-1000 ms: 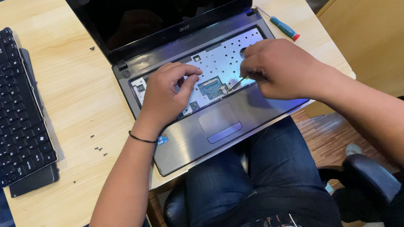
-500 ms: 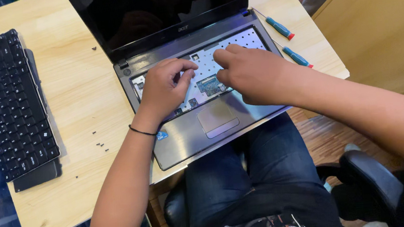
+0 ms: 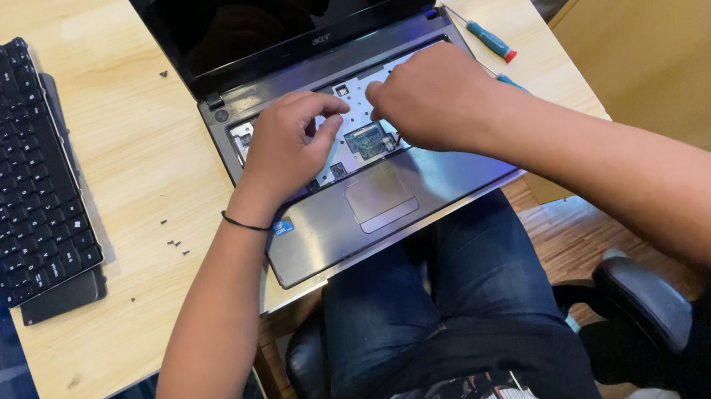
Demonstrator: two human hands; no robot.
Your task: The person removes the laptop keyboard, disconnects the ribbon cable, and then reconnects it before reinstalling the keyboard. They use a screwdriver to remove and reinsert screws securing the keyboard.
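Observation:
An open grey laptop (image 3: 458,171) lies on a light wooden table (image 3: 148,151), its keyboard taken out so the white inner tray (image 3: 355,111) with a small green board (image 3: 367,139) shows. My left hand (image 3: 284,145) rests curled on the left side of that tray, a thin black band on its wrist. My right hand (image 3: 429,99) is over the tray's middle and right part, fingertips pressed down close to the left hand's. Whether either hand pinches a small part is hidden by the fingers.
The removed black keyboard (image 3: 18,173) lies at the table's left on a dark flat pack. Several tiny screws (image 3: 173,243) are scattered between it and the laptop. A screwdriver with blue-and-red handle (image 3: 490,40) lies to the right of the laptop. A black chair arm (image 3: 647,296) sits lower right.
My right hand has slid left across the open tray, from its right end toward the left hand. The left hand has stayed in about the same spot. The camera view has shifted slightly.

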